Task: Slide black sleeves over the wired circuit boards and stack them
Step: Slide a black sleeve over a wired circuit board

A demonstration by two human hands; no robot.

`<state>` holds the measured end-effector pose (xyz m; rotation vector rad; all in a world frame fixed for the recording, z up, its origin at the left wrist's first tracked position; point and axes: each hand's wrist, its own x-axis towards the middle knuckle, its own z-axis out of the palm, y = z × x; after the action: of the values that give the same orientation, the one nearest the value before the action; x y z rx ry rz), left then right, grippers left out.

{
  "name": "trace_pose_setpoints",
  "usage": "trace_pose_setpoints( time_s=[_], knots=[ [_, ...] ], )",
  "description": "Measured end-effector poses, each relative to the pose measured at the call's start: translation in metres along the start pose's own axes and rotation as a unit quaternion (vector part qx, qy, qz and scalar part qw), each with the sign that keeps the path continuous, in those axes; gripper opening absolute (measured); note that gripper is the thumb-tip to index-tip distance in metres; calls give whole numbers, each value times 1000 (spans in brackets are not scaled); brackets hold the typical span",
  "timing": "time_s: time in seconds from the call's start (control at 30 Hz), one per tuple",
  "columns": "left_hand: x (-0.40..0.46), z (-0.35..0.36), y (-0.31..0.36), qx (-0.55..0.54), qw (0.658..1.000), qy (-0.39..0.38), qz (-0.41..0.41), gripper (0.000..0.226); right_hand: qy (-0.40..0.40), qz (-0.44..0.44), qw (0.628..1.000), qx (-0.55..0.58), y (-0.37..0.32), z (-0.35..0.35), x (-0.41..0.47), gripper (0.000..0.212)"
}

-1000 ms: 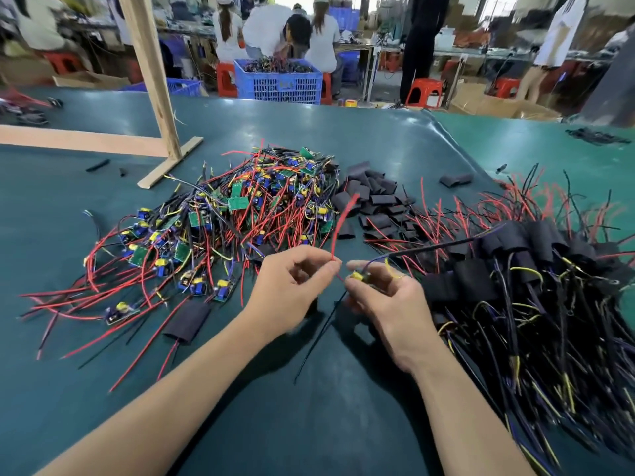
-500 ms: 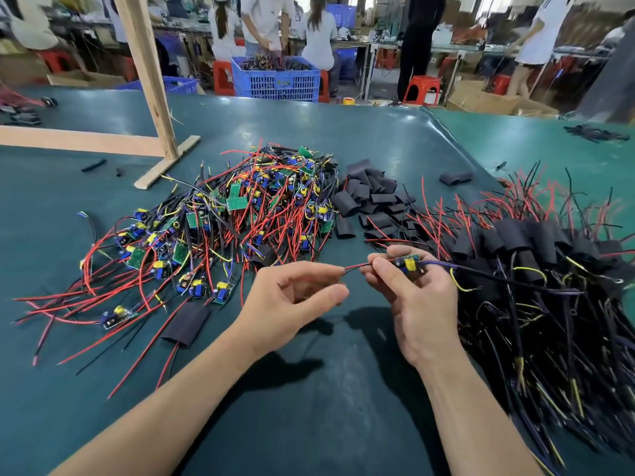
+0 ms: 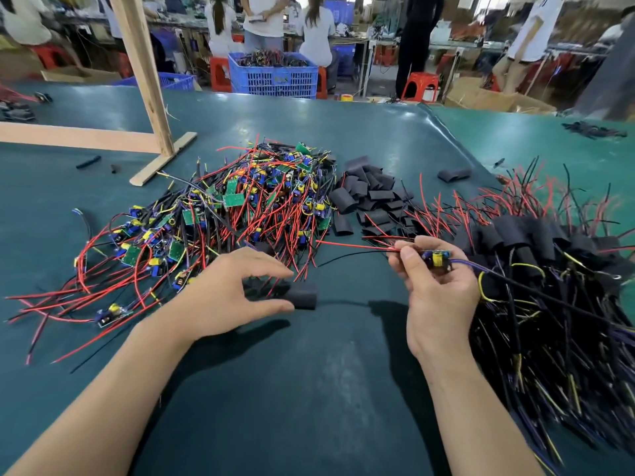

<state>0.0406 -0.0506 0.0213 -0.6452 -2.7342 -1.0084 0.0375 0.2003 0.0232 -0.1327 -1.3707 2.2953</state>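
My right hand (image 3: 436, 297) pinches one board (image 3: 437, 260) between thumb and fingertips, held above the table (image 3: 309, 389), its red and black leads (image 3: 354, 247) trailing left and its dark leads running right over the stack (image 3: 536, 262). My left hand (image 3: 226, 297) hovers spread, thumb and forefinger apart, at a sleeve (image 3: 302, 295) lying on the table just in front of them; the fingers hide part of it, and I cannot tell whether they touch it yet.

Handling, as I judge it: the board is light and rigid, with raised parts on one face, so I hold it by its edges and keep the leads gathered straight. The leads are limp and springy and will snag if fed in splayed. The sleeve is soft, thin-walled and lies flattened; I take it near one end and squeeze its sides so the mouth opens, then feed the red and black leads through first.

Surroundings: a heap of bare boards (image 3: 223, 214) lies to the left, its red wires reaching to just beside the sleeve and my left hand. A pile of spare sleeves (image 3: 369, 197) sits behind, between heap and stack, and one stray sleeve (image 3: 453, 174) lies farther back. The stack of finished pieces is close against my right wrist, its wires fanned toward me.

In the way: loose red wires from the heap could catch as I lift the sleeve, and the board's dark leads lie across the stack's wires.
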Motion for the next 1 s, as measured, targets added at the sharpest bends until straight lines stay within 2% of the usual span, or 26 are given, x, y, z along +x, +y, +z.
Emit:
trace_pose_setpoints(
  time_s=[0.23, 0.37, 0.5, 1.0],
  knots=[
    [13, 17, 6, 68, 996, -22, 61, 36, 3, -4, 1000, -25, 3, -2, 2, 26],
    [7, 16, 6, -10, 996, 86, 6, 38, 31, -15, 999, -16, 5, -5, 3, 24],
    [5, 15, 12, -97, 981, 170, 2, 40, 60, -12, 998, 21, 6, -6, 4, 23],
    [6, 19, 12, -90, 975, 202, 28, 43, 21, -8, 1000, 8, 11, 7, -7, 23]
  ],
)
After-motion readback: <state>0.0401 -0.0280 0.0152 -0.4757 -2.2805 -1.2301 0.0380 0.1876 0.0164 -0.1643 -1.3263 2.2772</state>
